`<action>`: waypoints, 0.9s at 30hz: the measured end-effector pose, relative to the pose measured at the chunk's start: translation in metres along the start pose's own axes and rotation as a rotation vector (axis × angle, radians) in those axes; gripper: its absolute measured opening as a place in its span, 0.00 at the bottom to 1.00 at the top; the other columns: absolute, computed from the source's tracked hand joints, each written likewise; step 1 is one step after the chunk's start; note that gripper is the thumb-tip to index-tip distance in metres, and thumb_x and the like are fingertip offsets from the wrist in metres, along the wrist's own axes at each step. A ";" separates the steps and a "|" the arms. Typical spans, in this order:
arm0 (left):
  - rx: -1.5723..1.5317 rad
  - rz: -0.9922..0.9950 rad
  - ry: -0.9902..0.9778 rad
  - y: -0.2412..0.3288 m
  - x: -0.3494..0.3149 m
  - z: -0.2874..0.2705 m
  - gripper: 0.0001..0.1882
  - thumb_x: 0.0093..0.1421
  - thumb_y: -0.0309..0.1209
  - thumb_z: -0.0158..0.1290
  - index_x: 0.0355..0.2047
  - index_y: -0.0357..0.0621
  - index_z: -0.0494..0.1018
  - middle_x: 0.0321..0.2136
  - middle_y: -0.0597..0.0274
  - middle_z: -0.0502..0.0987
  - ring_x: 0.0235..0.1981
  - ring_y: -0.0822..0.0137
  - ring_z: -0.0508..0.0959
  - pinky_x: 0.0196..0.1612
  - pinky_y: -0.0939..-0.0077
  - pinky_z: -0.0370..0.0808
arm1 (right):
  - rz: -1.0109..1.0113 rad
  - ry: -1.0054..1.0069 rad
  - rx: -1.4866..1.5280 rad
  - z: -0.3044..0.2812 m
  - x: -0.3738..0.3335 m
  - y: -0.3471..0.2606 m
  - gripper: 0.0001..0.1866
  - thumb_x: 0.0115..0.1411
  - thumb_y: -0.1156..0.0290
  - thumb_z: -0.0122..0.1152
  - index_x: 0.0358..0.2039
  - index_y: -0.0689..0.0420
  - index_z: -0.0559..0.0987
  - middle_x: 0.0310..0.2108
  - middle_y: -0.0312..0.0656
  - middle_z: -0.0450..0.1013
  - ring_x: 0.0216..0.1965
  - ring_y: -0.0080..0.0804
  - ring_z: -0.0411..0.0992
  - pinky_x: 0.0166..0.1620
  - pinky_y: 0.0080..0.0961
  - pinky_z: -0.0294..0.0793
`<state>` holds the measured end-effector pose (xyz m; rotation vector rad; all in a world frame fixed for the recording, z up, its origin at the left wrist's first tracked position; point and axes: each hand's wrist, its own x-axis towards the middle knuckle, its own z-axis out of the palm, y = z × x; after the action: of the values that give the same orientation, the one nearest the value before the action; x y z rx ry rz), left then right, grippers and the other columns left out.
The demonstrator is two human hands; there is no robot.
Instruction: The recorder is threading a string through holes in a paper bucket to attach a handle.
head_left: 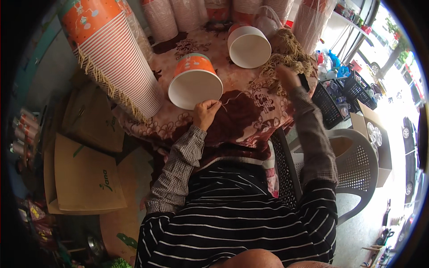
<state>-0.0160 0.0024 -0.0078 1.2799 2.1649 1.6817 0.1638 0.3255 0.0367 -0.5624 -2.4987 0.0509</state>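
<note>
My left hand (205, 115) is closed in a pinch on a thin pale string (233, 98), just below the near rim of an orange paper tub (195, 88). The tub lies tipped, its white opening facing me. To the right, my right hand (288, 78) is smeared by motion at the edge of a heap of tan strings (290, 49); its fingers cannot be made out. A second paper tub (249, 49) lies tipped farther back, white inside, left of the heap.
A tall leaning stack of paper tubs (114, 58) has tan strings hung along it. More wrapped stacks (160, 22) line the back of the cloth-covered table (178, 123). Cardboard boxes (85, 174) stand at left; a plastic chair (357, 165) and black crates (330, 105) at right.
</note>
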 end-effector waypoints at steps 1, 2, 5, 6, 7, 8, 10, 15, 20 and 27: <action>-0.048 0.002 -0.015 0.003 0.004 0.007 0.12 0.57 0.35 0.58 0.30 0.37 0.80 0.20 0.58 0.80 0.21 0.71 0.78 0.26 0.75 0.72 | 0.193 -0.024 0.163 -0.017 -0.002 0.041 0.09 0.56 0.74 0.52 0.39 0.57 0.74 0.32 0.46 0.73 0.37 0.46 0.74 0.41 0.37 0.73; -0.047 -0.007 -0.004 -0.002 0.004 0.005 0.12 0.57 0.35 0.58 0.30 0.37 0.80 0.20 0.58 0.80 0.21 0.71 0.78 0.26 0.75 0.72 | 0.211 0.059 0.438 -0.027 -0.002 0.044 0.08 0.57 0.74 0.53 0.37 0.59 0.75 0.33 0.46 0.74 0.38 0.46 0.75 0.42 0.37 0.72; -0.162 -0.012 -0.032 -0.008 0.006 0.011 0.12 0.58 0.35 0.59 0.31 0.37 0.80 0.19 0.61 0.79 0.21 0.74 0.76 0.27 0.76 0.72 | -0.273 0.172 -0.196 -0.049 0.002 0.050 0.12 0.59 0.71 0.55 0.44 0.57 0.78 0.37 0.44 0.77 0.39 0.41 0.76 0.44 0.33 0.74; -0.151 0.003 -0.026 -0.011 0.007 0.007 0.12 0.58 0.35 0.59 0.31 0.37 0.80 0.20 0.61 0.79 0.21 0.74 0.76 0.27 0.77 0.72 | -0.094 0.160 0.090 -0.044 0.001 0.014 0.11 0.60 0.72 0.55 0.42 0.58 0.78 0.38 0.44 0.77 0.37 0.37 0.76 0.40 0.30 0.75; -0.132 0.012 -0.006 -0.014 0.003 -0.002 0.12 0.57 0.36 0.59 0.31 0.37 0.80 0.21 0.62 0.80 0.22 0.74 0.76 0.27 0.77 0.72 | 0.079 0.135 0.381 -0.033 0.000 -0.043 0.10 0.61 0.72 0.55 0.40 0.59 0.79 0.38 0.45 0.77 0.35 0.32 0.76 0.37 0.28 0.76; -0.115 0.009 -0.021 -0.004 0.004 -0.002 0.12 0.57 0.36 0.60 0.31 0.37 0.80 0.22 0.61 0.80 0.24 0.73 0.77 0.28 0.77 0.73 | 0.109 0.061 0.576 -0.020 -0.014 -0.067 0.09 0.60 0.73 0.56 0.40 0.59 0.79 0.34 0.42 0.78 0.31 0.29 0.76 0.34 0.26 0.75; -0.104 0.030 -0.014 -0.003 0.005 0.000 0.12 0.57 0.36 0.60 0.31 0.37 0.80 0.23 0.61 0.80 0.24 0.73 0.77 0.29 0.76 0.73 | 0.182 -0.139 0.880 -0.004 -0.033 -0.119 0.10 0.59 0.74 0.58 0.41 0.60 0.79 0.30 0.38 0.77 0.27 0.20 0.73 0.31 0.22 0.74; -0.084 0.030 -0.042 -0.002 0.006 0.003 0.12 0.57 0.35 0.59 0.31 0.37 0.79 0.24 0.60 0.80 0.25 0.71 0.77 0.31 0.76 0.73 | 0.322 -0.401 1.234 0.016 -0.046 -0.179 0.09 0.60 0.72 0.57 0.40 0.61 0.77 0.29 0.38 0.76 0.22 0.20 0.72 0.25 0.18 0.72; -0.125 0.006 -0.015 0.002 0.004 0.001 0.11 0.58 0.36 0.57 0.29 0.38 0.78 0.24 0.58 0.79 0.27 0.69 0.78 0.33 0.74 0.72 | 0.296 -0.416 1.115 0.019 -0.065 -0.182 0.09 0.60 0.69 0.59 0.37 0.60 0.77 0.26 0.41 0.76 0.22 0.25 0.73 0.26 0.21 0.71; 0.008 0.049 0.016 0.000 0.003 -0.001 0.13 0.60 0.38 0.55 0.31 0.38 0.76 0.24 0.54 0.78 0.28 0.61 0.78 0.33 0.69 0.73 | 0.119 -0.144 0.887 0.020 -0.079 -0.197 0.10 0.55 0.68 0.61 0.35 0.60 0.78 0.25 0.47 0.75 0.27 0.37 0.75 0.33 0.29 0.73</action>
<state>-0.0185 0.0034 -0.0057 1.3370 2.1687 1.7091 0.1369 0.1163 0.0093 -0.3189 -2.2504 1.2025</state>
